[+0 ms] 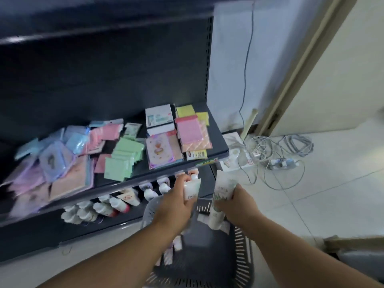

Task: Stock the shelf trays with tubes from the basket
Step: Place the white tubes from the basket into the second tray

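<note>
white plastic tubes fill both my hands: my left hand (178, 199) is clenched round a short white tube (192, 189), cap up, just below the upper shelf (218, 142) edge; my right hand (239, 201) grips a taller leafy tube (221, 192) above the basket (242, 256). i judge this the carry-to-shelf step; next i must slot the short one among the stocked tubes (99, 206) on the lower shelf.
</note>
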Demonstrator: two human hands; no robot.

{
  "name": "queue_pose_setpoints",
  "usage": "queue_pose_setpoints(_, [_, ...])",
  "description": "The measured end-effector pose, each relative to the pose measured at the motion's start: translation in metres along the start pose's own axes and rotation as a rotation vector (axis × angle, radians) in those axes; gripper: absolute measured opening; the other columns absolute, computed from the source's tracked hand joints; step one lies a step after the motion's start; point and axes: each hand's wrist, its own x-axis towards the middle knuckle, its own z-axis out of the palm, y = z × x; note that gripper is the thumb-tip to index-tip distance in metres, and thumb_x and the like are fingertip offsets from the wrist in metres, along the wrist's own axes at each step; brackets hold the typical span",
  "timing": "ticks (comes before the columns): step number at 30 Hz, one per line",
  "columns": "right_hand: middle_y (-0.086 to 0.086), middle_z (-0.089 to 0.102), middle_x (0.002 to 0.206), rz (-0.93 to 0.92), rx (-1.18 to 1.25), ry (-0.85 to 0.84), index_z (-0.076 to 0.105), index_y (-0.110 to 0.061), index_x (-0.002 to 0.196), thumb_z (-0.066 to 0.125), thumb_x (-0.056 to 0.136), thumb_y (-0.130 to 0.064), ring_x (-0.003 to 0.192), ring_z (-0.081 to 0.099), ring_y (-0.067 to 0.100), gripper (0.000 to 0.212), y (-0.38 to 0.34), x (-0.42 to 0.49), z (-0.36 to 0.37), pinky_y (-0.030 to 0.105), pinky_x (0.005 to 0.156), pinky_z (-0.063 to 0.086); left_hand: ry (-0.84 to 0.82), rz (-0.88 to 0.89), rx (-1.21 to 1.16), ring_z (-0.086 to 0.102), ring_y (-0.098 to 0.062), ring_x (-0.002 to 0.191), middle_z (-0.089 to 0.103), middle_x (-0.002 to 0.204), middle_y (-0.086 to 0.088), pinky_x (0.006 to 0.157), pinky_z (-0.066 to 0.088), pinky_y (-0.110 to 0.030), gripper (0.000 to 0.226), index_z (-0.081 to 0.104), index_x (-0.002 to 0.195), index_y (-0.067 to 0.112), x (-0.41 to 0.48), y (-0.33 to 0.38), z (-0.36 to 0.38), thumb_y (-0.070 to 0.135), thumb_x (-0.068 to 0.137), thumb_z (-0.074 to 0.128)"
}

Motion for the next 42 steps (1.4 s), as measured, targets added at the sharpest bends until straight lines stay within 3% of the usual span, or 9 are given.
queue_pose_setpoints(4, [-0.001,0.069,0.096,-0.133,0.147,-0.035,0.056,-0.028,0.093,0.065,0.082,-0.010,0.090,0.065,0.019,0.023,-0.053,-0.040,-0.037,0.042,0.080,0.057,0.082,0.032,-0.029,0.056,-0.015,0.074,0.050,0.078,0.010,0.061,0.042,-0.029,0.045,0.030,0.131,0.038,-0.022,0.041,-0.055,0.030,0.095,0.055])
queue_pose_setpoints(8, [-0.007,0.066,0.103,-0.307,0.191,-0.052,0.050,-0.030,0.112,0.063,0.088,-0.008,0.099,0.062,0.016,0.035,-0.098,-0.075,-0.068,0.044,0.089,0.054,0.189,0.066,-0.049,0.060,-0.014,0.071,0.059,0.080,0.003,0.063,0.049,-0.030,0.045,0.029,0.130,0.038,-0.048,0.074,-0.102,0.031,0.094,0.055])
queue_pose_setpoints(11, [-0.008,0.065,0.103,-0.430,0.204,-0.032,0.045,-0.030,0.117,0.063,0.088,-0.007,0.098,0.064,0.015,0.041,-0.125,-0.098,-0.089,0.045,0.085,0.056,0.272,0.099,-0.044,0.059,-0.010,0.063,0.057,0.071,0.003,0.054,0.043,-0.019,0.043,0.031,0.128,0.040,-0.065,0.096,-0.133,0.030,0.094,0.056])
queue_pose_setpoints(14, [-0.008,0.063,0.101,-0.542,0.163,0.000,0.040,-0.030,0.112,0.064,0.088,-0.007,0.094,0.064,0.015,0.041,-0.148,-0.120,-0.107,0.046,0.082,0.057,0.352,0.142,-0.050,0.061,-0.008,0.069,0.064,0.078,0.004,0.058,0.047,-0.018,0.043,0.033,0.126,0.039,-0.080,0.116,-0.163,0.028,0.093,0.058])
queue_pose_setpoints(21, [-0.017,0.059,0.098,-0.762,0.086,0.064,0.016,-0.051,0.131,0.069,0.084,-0.006,0.087,0.066,0.012,0.083,-0.196,-0.161,-0.135,0.039,0.076,0.059,0.448,0.242,-0.004,0.056,-0.006,0.061,0.060,0.074,0.007,0.050,0.039,-0.014,0.038,0.035,0.120,0.039,-0.108,0.152,-0.223,0.027,0.092,0.058])
queue_pose_setpoints(27, [-0.005,0.064,0.098,-0.839,0.102,0.087,0.029,-0.045,0.123,0.069,0.084,-0.005,0.086,0.066,0.015,0.069,-0.239,-0.179,-0.146,0.044,0.064,0.060,0.482,0.337,0.057,0.060,-0.005,0.068,0.063,0.083,0.008,0.055,0.045,-0.015,0.040,0.031,0.123,0.039,-0.119,0.177,-0.277,0.029,0.094,0.055])
queue_pose_setpoints(32, [-0.004,0.062,0.109,-0.902,0.125,0.128,0.030,-0.047,0.122,0.071,0.083,-0.004,0.098,0.063,0.015,0.071,-0.286,-0.190,-0.150,0.041,0.073,0.061,0.539,0.429,0.031,0.062,-0.009,0.087,0.063,0.098,0.006,0.069,0.054,-0.019,0.037,0.034,0.118,0.037,-0.118,0.197,-0.334,0.025,0.093,0.058])
queue_pose_setpoints(38, [-0.006,0.062,0.111,-0.980,0.105,0.196,0.031,-0.046,0.119,0.073,0.081,-0.005,0.096,0.065,0.018,0.070,-0.362,-0.202,-0.147,0.036,0.063,0.061,0.658,0.459,0.063,0.061,-0.006,0.081,0.064,0.092,0.009,0.062,0.054,-0.026,0.032,0.038,0.108,0.036,-0.102,0.215,-0.425,0.029,0.089,0.063])
queue_pose_setpoints(42, [-0.007,0.066,0.100,-1.029,0.108,0.228,0.034,-0.047,0.120,0.074,0.081,-0.008,0.085,0.069,0.016,0.068,-0.413,-0.201,-0.134,0.038,0.058,0.061,0.677,0.472,0.153,0.060,-0.006,0.077,0.064,0.093,0.007,0.055,0.047,-0.019,0.034,0.041,0.112,0.031,-0.083,0.223,-0.477,0.031,0.088,0.065])
